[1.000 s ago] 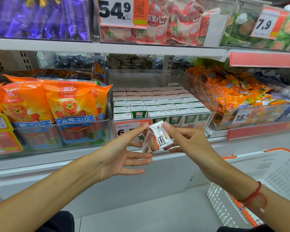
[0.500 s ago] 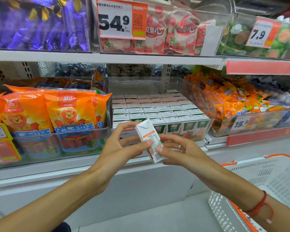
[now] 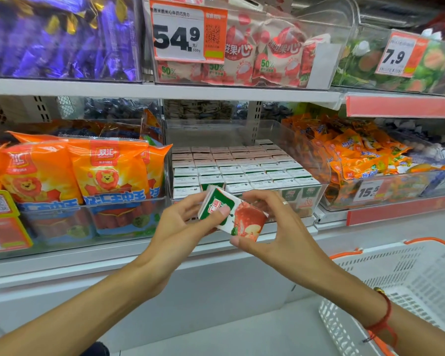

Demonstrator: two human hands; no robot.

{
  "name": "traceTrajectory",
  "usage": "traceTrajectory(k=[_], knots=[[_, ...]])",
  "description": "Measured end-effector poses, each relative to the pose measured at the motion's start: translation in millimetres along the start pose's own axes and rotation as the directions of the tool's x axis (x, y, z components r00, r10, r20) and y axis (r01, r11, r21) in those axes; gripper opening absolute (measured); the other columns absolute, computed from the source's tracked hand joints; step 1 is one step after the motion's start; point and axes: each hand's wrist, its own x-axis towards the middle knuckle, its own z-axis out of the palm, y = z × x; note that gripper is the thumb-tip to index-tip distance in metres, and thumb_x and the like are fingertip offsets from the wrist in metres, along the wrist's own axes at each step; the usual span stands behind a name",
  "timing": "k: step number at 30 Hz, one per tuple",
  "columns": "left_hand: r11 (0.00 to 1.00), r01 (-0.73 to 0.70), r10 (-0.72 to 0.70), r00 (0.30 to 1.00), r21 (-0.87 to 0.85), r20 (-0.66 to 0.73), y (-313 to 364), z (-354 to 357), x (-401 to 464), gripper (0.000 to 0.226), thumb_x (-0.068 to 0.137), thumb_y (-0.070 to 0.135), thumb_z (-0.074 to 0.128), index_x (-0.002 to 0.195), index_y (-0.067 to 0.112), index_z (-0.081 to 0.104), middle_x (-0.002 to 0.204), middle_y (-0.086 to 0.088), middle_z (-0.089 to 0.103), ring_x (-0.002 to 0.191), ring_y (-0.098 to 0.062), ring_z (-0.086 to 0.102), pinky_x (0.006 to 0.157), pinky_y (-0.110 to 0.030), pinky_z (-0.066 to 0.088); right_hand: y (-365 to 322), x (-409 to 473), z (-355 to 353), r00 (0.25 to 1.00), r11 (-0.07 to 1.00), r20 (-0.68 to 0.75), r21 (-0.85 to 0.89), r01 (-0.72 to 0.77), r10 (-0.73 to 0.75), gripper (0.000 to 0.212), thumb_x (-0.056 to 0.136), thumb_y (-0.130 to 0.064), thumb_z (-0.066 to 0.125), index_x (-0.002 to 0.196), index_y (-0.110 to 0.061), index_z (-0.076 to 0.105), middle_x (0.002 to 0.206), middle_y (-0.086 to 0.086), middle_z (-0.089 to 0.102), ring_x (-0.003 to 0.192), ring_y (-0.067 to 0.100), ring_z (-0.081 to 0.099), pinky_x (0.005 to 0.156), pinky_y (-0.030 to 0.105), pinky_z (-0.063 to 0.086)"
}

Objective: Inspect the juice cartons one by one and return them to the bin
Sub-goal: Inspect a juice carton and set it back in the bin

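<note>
A small juice carton (image 3: pixel 244 220), green and white with a red apple picture, is held tilted on its side in front of the shelf. My left hand (image 3: pixel 183 227) grips its green end, thumb across the front face. My right hand (image 3: pixel 275 227) pinches the apple end between thumb and fingers. Behind the hands a clear plastic bin (image 3: pixel 306 150) on the middle shelf holds several rows of matching cartons (image 3: pixel 242 170) standing upright.
Orange sausage bags (image 3: pixel 106 170) fill the bin to the left, orange snack packs (image 3: pixel 357 155) the bin to the right. The upper shelf carries purple and red sweet bags with price tags (image 3: pixel 188 34). A white basket with orange handles (image 3: pixel 406 283) stands at lower right.
The carton has been turned between both hands, from its base, to its barcode side, to its green and apple front. Both hands have stayed in front of the bin.
</note>
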Motion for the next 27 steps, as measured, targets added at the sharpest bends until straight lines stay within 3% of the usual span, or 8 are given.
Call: traceTrajectory(k=[3,5,9,11,14,19,24,27], knots=[[0.966,-0.201,0.195,0.979,0.161,0.053,1.1,0.8,-2.1,0.041,0.076,0.021,0.077,0.111,0.037,0.062,0.101,0.024,0.071,0.098,0.002,0.067,0.074,-0.010,0.052,5.0,3.9,-2.1,0.978,0.921,0.168,0.348,-0.177,0.125,0.052,0.084,-0.027,0.073,0.129,-0.036,0.049,0.123,-0.013,0.060,0.112,0.002,0.058,0.094,0.019,0.048],[0.875,-0.361,0.336,0.933,0.322,0.131,2.1,-1.6,-5.0,0.040,0.080,0.023,0.077,0.114,0.037,0.060,0.112,0.021,0.068,0.107,-0.003,0.064,0.084,-0.014,0.051,7.3,8.4,-3.9,0.990,0.910,0.133,0.404,-0.092,0.041,0.041,0.083,-0.015,0.074,0.120,-0.025,0.058,0.112,-0.011,0.067,0.106,0.007,0.063,0.090,0.019,0.050],[0.477,-0.594,0.556,0.775,0.648,0.301,3.7,-9.8,-0.1,0.050,0.081,0.024,0.072,0.125,0.036,0.050,0.121,0.028,0.053,0.113,0.006,0.052,0.090,-0.011,0.046,10.1,22.4,-5.1,0.997,0.950,0.004,0.302,0.077,-0.082,0.038,0.077,-0.009,0.079,0.110,-0.021,0.063,0.106,-0.013,0.066,0.102,0.012,0.062,0.080,0.024,0.054],[0.394,-0.617,0.612,0.729,0.681,0.306,4.8,-12.5,9.2,0.058,0.079,0.012,0.076,0.128,0.030,0.049,0.122,0.022,0.052,0.113,0.004,0.050,0.094,-0.013,0.044,15.5,31.5,-3.4,0.995,0.973,-0.054,0.208,0.099,-0.089,0.041,0.081,-0.011,0.075,0.117,-0.025,0.060,0.115,-0.012,0.062,0.111,0.014,0.057,0.081,0.026,0.054],[0.324,-0.571,0.672,0.700,0.754,0.241,8.0,-17.7,23.8,0.059,0.080,0.004,0.077,0.131,0.018,0.052,0.126,0.004,0.057,0.115,-0.005,0.049,0.094,-0.023,0.047,30.6,43.3,-2.4,0.994,0.988,-0.093,-0.152,0.039,-0.054,0.052,0.093,-0.035,0.060,0.140,-0.031,0.040,0.142,-0.009,0.046,0.134,0.012,0.036,0.108,0.035,0.038],[0.261,-0.482,0.603,0.758,0.836,0.249,10.9,-26.8,44.7,0.054,0.089,0.021,0.067,0.139,0.015,0.048,0.129,-0.002,0.058,0.116,-0.017,0.054,0.090,-0.034,0.051,61.2,47.4,-3.8,0.994,0.790,0.070,-0.602,0.111,-0.086,0.054,0.099,-0.047,0.041,0.148,-0.028,0.029,0.156,-0.008,0.030,0.147,0.014,0.015,0.121,0.037,0.005],[0.193,-0.414,0.434,0.849,0.889,0.301,10.7,-28.2,56.3,0.061,0.096,0.031,0.058,0.150,0.025,0.031,0.137,0.000,0.053,0.118,-0.019,0.053,0.090,-0.033,0.047,66.0,49.2,-1.4,0.988,0.779,0.041,-0.611,0.141,-0.146,0.052,0.097,-0.044,0.048,0.145,-0.027,0.036,0.150,-0.007,0.038,0.141,0.015,0.028,0.120,0.037,0.007],[0.126,-0.399,0.312,0.885,0.908,0.346,18.7,-23.7,69.2,0.047,0.098,0.035,0.051,0.141,0.031,0.031,0.131,-0.001,0.058,0.103,-0.022,0.059,0.081,-0.041,0.051,68.6,48.6,-0.6,0.984,0.759,0.049,-0.630,0.164,-0.172,0.055,0.096,-0.041,0.052,0.145,-0.026,0.035,0.150,-0.007,0.038,0.140,0.016,0.029,0.119,0.037,0.008]])
